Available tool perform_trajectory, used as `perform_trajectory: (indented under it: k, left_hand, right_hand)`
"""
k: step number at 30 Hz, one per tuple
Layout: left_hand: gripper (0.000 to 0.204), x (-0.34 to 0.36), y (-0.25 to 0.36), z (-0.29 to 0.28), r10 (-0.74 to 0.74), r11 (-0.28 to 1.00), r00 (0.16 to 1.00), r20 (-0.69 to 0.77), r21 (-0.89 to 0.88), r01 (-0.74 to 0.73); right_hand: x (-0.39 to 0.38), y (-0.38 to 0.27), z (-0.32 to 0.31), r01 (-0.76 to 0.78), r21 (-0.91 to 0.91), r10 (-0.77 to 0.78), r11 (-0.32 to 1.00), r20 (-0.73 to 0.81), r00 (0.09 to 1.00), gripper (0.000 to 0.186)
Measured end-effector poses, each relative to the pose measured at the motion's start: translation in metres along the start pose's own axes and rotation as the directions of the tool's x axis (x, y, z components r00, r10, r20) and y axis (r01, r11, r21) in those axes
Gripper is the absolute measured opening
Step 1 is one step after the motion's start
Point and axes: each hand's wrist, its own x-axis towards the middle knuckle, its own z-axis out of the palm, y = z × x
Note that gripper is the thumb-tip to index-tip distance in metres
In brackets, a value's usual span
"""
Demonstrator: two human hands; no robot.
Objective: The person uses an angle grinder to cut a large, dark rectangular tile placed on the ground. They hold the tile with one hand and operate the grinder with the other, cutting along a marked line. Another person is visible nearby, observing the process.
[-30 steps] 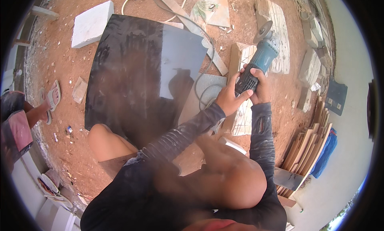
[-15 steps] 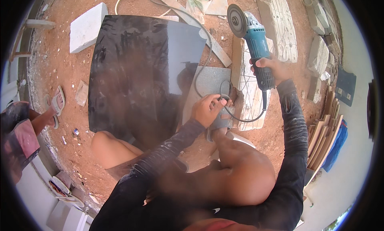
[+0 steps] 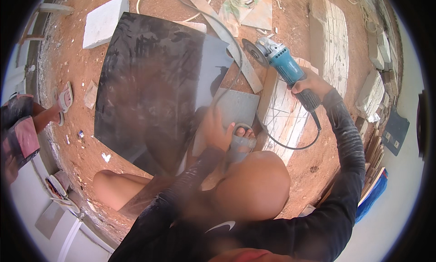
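My right hand grips a teal and black angle grinder by its body, its disc pointing up-left and its cord looping down. My left hand, slightly blurred, is open with fingers stretched out at the right edge of a large glossy black slab; I cannot tell whether it touches it. Just right of that hand is my sandalled foot on a grey tile. A long white block with drawn lines lies under the grinder.
A white block, a long strip and a plastic bag lie beyond the slab. More pale blocks and stacked boards line the right. Another person's legs in sandals are at the left, near a wall.
Both hands held the grinder a second ago; my left hand has let go and moved left to the slab's edge. The grinder has swung round, its disc now pointing left.
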Motion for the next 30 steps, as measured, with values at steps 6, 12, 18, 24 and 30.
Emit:
perform_trajectory:
  k: [6,12,18,24,30]
  left_hand:
    - [0.069,-0.007,-0.014,0.018,0.056,0.993,0.998,-0.001,-0.102,-0.056]
    - [0.064,-0.02,-0.022,-0.029,-0.629,0.431,0.678,0.38,-0.556,0.711]
    - [0.077,-0.027,-0.028,-0.05,-0.543,-0.618,0.527,0.654,-0.736,0.277]
    - [0.077,-0.035,-0.043,-0.037,-0.641,-0.654,0.456,0.617,-0.751,0.096]
    - [0.083,-0.04,-0.051,-0.028,-0.644,-0.61,0.514,0.566,-0.786,0.101]
  right_hand:
    - [0.022,0.001,-0.017,0.027,-0.102,-0.014,0.994,0.129,0.992,0.05]
    - [0.043,0.005,-0.03,0.034,-0.153,0.0,0.988,0.216,0.976,0.051]
    - [0.056,-0.002,-0.03,0.02,-0.189,0.033,0.982,0.272,0.962,0.057]
    - [0.057,-0.016,-0.026,0.023,-0.217,0.036,0.976,0.264,0.964,0.061]
    - [0.057,-0.027,-0.03,0.007,-0.316,0.066,0.949,0.222,0.973,0.062]
